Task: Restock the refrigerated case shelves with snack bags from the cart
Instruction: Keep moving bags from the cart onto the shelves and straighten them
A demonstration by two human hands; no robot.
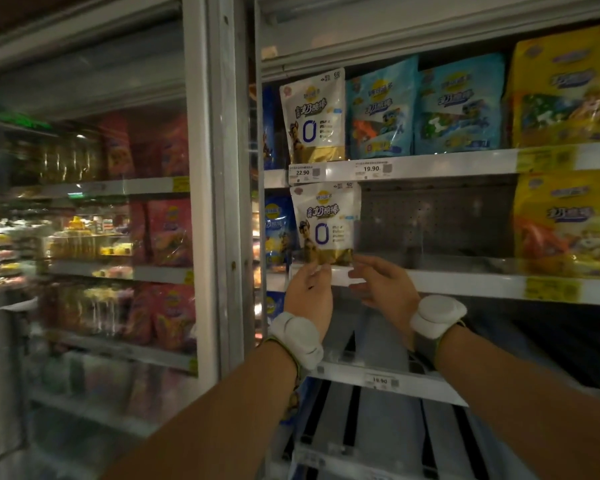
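Left hand point(309, 289): raised to the middle shelf front; fingers curled upward, pinching the lower left corner of the white snack bag
Right hand point(383, 284): raised just beside the left; thumb and fingers close on the bag's lower right corner, the remaining fingers loosely bent below it
White snack bag point(326, 223): upright, printed face outward, gold band along the bottom; held between the two hands directly above them, at the left end of the middle shelf
Middle shelf point(465, 280): white front rail; bare perforated back panel to the right of the held bag, yellow bag point(565, 223) standing at the far right
Upper shelf point(430, 164): a matching white bag point(314, 116) directly above the held one, then two blue bags point(381, 109), then a yellow one; price tags 22.90 and 19.90 on the rail
Lower shelves point(388, 375): slotted white racks under the forearms, tag reading 19.90
Wrists: a white band device point(437, 315) on each
Left door point(194, 202): glass, red bags blurred behind it
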